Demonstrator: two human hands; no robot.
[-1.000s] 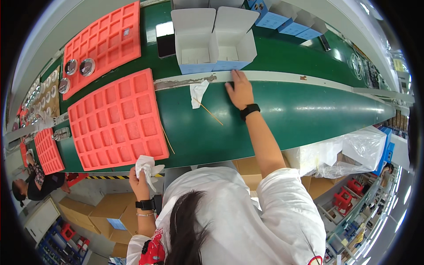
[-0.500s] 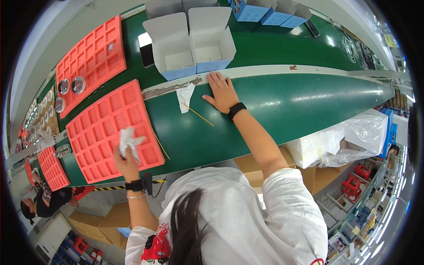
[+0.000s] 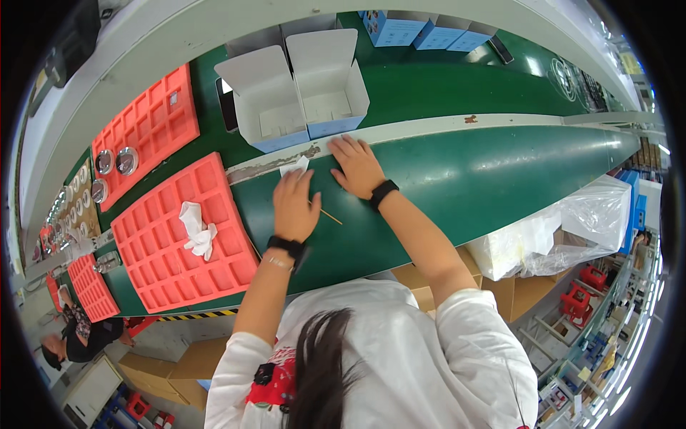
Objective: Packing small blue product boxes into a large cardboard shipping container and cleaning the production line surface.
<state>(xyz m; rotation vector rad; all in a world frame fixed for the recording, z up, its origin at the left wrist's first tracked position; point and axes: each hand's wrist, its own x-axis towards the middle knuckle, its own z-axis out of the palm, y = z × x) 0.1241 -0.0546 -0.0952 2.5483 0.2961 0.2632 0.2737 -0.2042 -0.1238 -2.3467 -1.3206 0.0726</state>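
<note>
**Both hands flat on the green belt, white slip under the left fingertips**

Left hand (image 3: 294,204), centre of frame: palm down on the green belt (image 3: 464,179), fingers extended and close together, tips resting on a small white paper slip (image 3: 294,166) that lies against the worn pale rail. Not pinching it; nothing closed in the hand.

Right hand (image 3: 355,166), just right of the left: also flat, fingers spread, tips at the rail. Holds nothing.

A thin wooden stick (image 3: 330,215) lies loose on the belt between the two wrists.

Left of centre, a red compartment tray (image 3: 182,236) carries a crumpled white cloth (image 3: 198,227), apart from both hands.

Above the rail, top centre, two open white cartons (image 3: 296,93) stand side by side.
</note>
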